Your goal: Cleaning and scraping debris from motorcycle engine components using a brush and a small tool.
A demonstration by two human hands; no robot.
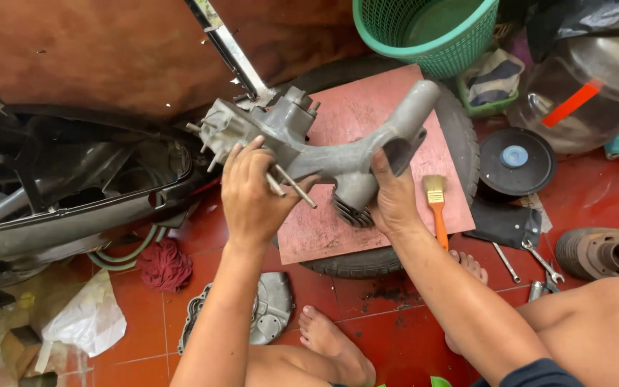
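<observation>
Head view: engine casing (324,154) held between gripping left hand (252,197) and right hand (393,201).

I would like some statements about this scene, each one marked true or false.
1. Both hands hold the grey engine casing. True: left hand, right hand.
2. The brush has a blue handle. False: the handle is orange.
3. The basket is green. True.
4. The casing rests on the floor tiles. False: it is held above a pink board lying on a tyre.
5. A red rag lies on the floor. True.
</observation>
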